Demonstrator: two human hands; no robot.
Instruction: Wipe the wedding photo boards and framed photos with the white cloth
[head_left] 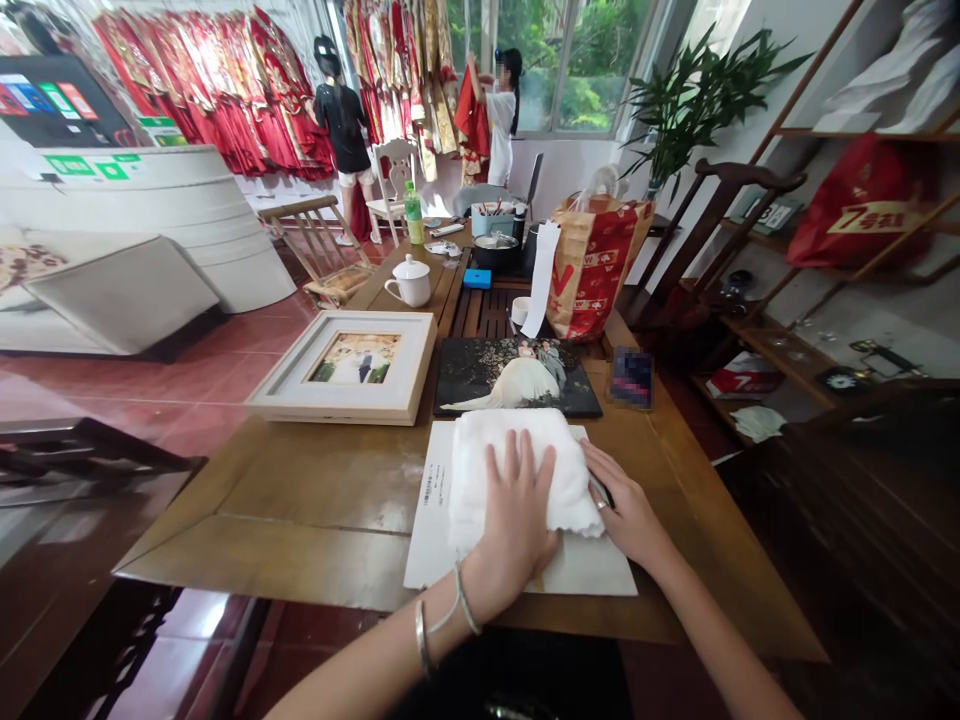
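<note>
My left hand (517, 505) lies flat with spread fingers on a folded white towel (469, 450). Beneath the towel is a flat white board (592, 570) with small printed text and a barcode along its left side. At the towel's right edge, my right hand (622, 510) has its fingers curved around a slim dark object (601, 491), mostly hidden by the hand. Just beyond the towel lies a dark photo panel (480, 375) showing a white wedding dress. Left of it, a pale wooden picture frame (341, 368) holds a small photo.
The wooden table (300, 500) also carries a lidded white cup (410, 280), a green bottle (413, 212), a blue box (478, 279) and a red-brown paper bag (592, 265). Wooden shelves (802, 370) stand at right. Two people are by hanging red garments (225, 90) at the back.
</note>
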